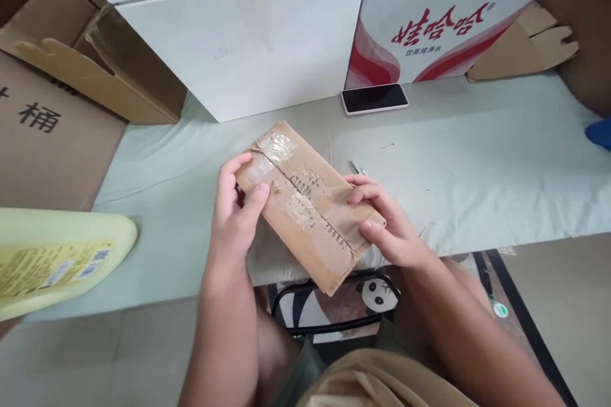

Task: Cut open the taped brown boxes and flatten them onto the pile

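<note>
Between my two hands a small brown cardboard box (pixel 315 203) is held tilted, above the front edge of the cloth-covered table. Its upper face has a seam down the middle, with torn paper and shiny remains of clear tape. My left hand (pixel 238 200) grips the box's left end, thumb on the top face, the other fingers along the edge. My right hand (pixel 382 216) grips the right end, thumb and index finger near the corner. The undersides of the box and some fingertips are hidden. Just beyond my right hand lies a small metallic tool (pixel 357 168), partly covered.
A phone (pixel 375 99) lies before a white-and-red carton (pixel 429 32). A large white box (pixel 258 38) stands at the back. Open brown cartons (pixel 138 70) and a yellow bottle (pixel 62 261) are on the left. A blue object (pixel 599 132) shows at the right edge.
</note>
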Motion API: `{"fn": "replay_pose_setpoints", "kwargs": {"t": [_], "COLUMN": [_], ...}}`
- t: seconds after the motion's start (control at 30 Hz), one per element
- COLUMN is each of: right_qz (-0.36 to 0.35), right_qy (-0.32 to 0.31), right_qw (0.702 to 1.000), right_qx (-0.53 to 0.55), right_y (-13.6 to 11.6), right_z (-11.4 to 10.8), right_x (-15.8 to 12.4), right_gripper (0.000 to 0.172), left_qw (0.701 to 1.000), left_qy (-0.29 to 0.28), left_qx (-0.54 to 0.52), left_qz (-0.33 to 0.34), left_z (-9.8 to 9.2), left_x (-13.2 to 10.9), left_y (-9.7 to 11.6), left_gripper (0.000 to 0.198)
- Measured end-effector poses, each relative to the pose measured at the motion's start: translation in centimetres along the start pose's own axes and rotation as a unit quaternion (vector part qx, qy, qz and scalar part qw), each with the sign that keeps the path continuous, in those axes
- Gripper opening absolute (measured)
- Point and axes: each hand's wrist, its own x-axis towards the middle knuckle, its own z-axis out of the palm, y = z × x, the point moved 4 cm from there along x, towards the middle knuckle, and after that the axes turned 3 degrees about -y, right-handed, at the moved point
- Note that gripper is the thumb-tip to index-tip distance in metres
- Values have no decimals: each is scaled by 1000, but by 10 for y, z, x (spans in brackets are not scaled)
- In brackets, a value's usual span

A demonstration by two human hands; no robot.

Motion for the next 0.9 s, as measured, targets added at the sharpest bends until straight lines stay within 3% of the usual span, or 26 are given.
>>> {"fn": "replay_pose_setpoints", "kwargs": {"t": [0.07,0.27,0.53,0.6,0.67,0.73,0.8,0.9], "right_qz": [10,29,38,78,161,238,285,321], "right_qy": [-2,-5,0,34,91,131,125,70], "right_qw": [1000,999,997,994,983,953,915,876], "right_qx": [8,41,60,65,1,-131,-257,-354], "right_y": [0,2,8,13,22,31,39,51], "right_z": [1,0,-4,-10,-22,-35,-45,-50], "right_x": [-1,-4,-1,-2,-4,-7,-11,-14], "right_gripper": [28,23,43,47,44,36,38,47], "left_qw": [998,996,997,997,997,998,999,997], "left_qy": [-33,-32,-28,-31,-32,-23,-9,14], "left_qx": [-35,-76,-65,-61,-53,-44,-42,-60], "left_qz": [-30,-40,-37,-36,-36,-30,-27,-35], "left_z": [1,0,8,14,21,27,30,33], "left_x": [1,4,3,1,-2,-3,-4,-8], "left_y": [-9,-7,-13,-12,-10,-7,-5,-3], "left_gripper": [45,41,40,40,39,37,35,35]}}
